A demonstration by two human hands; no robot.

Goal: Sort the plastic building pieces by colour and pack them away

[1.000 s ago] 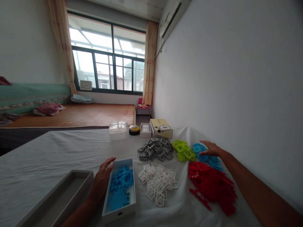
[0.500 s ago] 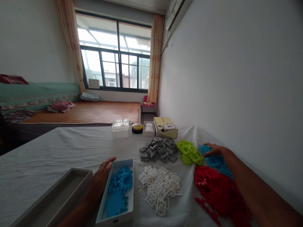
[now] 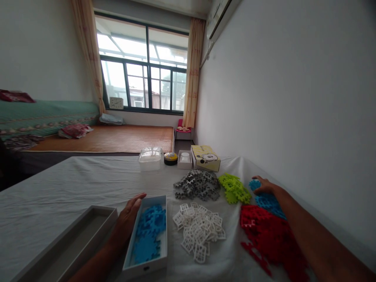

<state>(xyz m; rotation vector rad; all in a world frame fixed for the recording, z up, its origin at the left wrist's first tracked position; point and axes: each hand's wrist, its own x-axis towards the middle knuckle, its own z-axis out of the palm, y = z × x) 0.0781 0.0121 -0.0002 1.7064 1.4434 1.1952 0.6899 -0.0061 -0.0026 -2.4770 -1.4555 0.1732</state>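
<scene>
My left hand [image 3: 129,213] lies along the left wall of a white box [image 3: 165,235], fingers stretched out and touching its rim. Inside that box are blue interlocking plastic pieces [image 3: 147,244]. On the right, my right hand [image 3: 266,187] is bent over a pile of blue pieces [image 3: 268,203], with a blue interlocking piece [image 3: 255,183] between its thumb and fingers. Just in front of that pile spreads a heap of red pieces [image 3: 264,231]. Lime-green pieces [image 3: 235,188] sit to the left of my right hand.
White window-shaped pieces [image 3: 199,229] and dark grey pieces [image 3: 198,186] are heaped mid-table. An empty-looking long box [image 3: 73,239] stands left of my forearm. Along the back are a clear container [image 3: 150,158], a round tin [image 3: 170,158], a small white box [image 3: 185,160] and a yellow carton [image 3: 205,158].
My right hand has shifted slightly, and a blue piece now shows apart from the pile between its fingers. The left hand stays against the box; the view has tilted a little.
</scene>
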